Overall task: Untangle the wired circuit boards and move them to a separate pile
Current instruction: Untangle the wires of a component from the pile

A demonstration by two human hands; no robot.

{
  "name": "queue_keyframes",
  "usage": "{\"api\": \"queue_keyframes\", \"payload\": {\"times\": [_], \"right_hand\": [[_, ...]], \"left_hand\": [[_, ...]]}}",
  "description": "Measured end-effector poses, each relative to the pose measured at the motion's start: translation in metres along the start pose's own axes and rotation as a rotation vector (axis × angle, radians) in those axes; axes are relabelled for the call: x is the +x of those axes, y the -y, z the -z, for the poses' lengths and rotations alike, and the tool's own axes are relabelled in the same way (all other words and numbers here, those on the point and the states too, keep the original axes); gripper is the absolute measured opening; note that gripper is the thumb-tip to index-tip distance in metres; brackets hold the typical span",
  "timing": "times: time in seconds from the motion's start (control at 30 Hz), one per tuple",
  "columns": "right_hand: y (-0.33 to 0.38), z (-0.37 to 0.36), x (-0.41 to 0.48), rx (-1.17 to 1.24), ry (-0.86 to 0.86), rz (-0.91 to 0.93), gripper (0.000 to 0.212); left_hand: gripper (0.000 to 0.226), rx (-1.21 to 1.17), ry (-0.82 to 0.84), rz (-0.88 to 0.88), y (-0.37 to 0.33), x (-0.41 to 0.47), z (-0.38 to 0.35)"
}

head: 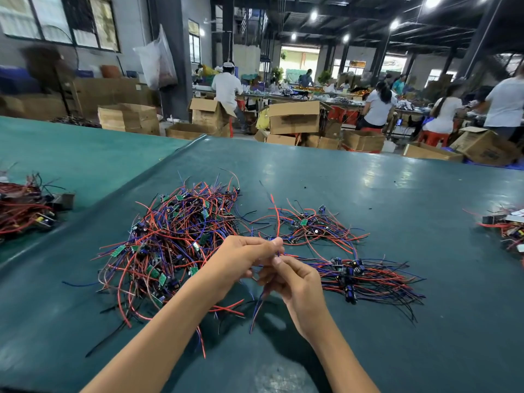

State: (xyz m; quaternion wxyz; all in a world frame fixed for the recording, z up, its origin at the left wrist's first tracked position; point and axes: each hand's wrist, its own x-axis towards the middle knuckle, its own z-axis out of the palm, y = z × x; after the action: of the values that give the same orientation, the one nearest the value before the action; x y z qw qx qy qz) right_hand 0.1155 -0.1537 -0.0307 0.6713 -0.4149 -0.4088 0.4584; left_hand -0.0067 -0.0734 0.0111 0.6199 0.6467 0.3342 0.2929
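The wires [259, 304] being worked on were right in the middle of the frame, a few blue and red strands pinched between both hands and hanging down toward the table [397, 194]. The left hand [241, 256] had thumb and forefinger closed on the strands from above. The right hand [295, 282] pinched them just below, with its other fingers curled in. I couldn't tell whether a board was actually dangling off those strands.

Left of the hands sat the big tangle [175, 236] – red, blue and black leads with little green boards poking out all over, reaching up to the centre of the frame. Up and to the right of the fingertips was a smaller clump [306, 225], same stuff but looser. Just right of the right hand lay the neater pile [365, 276], boards bunched together and the leads mostly fanned out to the right.

Further out, a separate heap [22, 211] of red wiring sat at the left edge of the frame, and another bundle [507, 225] at the right edge. The table had a dark green cover. Behind it, across the upper half – cardboard boxes [295, 117] and people [380, 106] sitting at benches.
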Motion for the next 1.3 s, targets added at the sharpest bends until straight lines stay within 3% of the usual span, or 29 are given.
{"api": "queue_keyframes", "payload": {"times": [0.13,0.3,0.5,0.93,1.07,1.2,1.3], "right_hand": [[-0.001,0.0,-0.001,-0.004,-0.017,-0.058,0.028],[-0.001,-0.001,0.0,-0.005,0.042,-0.145,0.03],[0.002,-0.003,0.001,0.046,0.072,-0.141,0.029],[0.0,-0.003,-0.003,-0.019,0.107,-0.114,0.03],[-0.002,-0.001,-0.006,-0.066,0.132,-0.104,0.036],[-0.003,-0.001,-0.006,-0.017,0.08,-0.127,0.071],[-0.003,0.003,-0.002,-0.008,0.002,-0.101,0.08]], "left_hand": [[0.049,-0.059,0.007,-0.02,0.005,0.006,0.002],[0.027,-0.098,-0.142,0.028,-0.006,0.019,0.009],[0.024,-0.163,-0.167,0.067,-0.017,0.037,0.015],[0.022,-0.345,-0.412,0.119,-0.022,0.063,0.02],[0.021,-0.395,-0.308,0.08,-0.02,0.058,0.014],[0.02,-0.613,-0.111,0.065,-0.024,0.047,0.02],[0.031,-0.829,0.04,0.049,-0.024,0.036,0.033]]}}
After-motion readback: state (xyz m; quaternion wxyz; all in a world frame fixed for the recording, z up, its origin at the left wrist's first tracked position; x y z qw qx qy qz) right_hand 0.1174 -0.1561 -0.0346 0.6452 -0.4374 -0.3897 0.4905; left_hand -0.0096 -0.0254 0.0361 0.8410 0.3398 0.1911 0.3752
